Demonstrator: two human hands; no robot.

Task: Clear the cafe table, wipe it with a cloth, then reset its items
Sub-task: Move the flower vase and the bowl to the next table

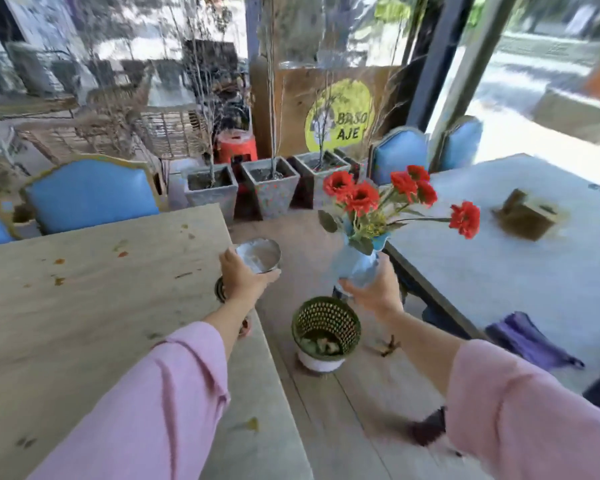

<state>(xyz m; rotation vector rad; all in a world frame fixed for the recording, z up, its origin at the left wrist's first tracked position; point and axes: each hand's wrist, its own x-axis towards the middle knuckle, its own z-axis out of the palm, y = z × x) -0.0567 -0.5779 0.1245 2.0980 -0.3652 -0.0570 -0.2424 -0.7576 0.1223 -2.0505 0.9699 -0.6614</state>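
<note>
My left hand grips a small round metal container, held in the air just past the right edge of the stained wooden table. In my right hand is a light blue vase with red flowers, lifted over the gap between the two tables. On the pale table to the right lie a purple cloth near its front edge and a wooden tissue box farther back.
A green perforated waste basket stands on the plank floor between the tables, right below my hands. Blue padded chairs line the far sides of both tables. Grey concrete planters and a red stool sit by the window.
</note>
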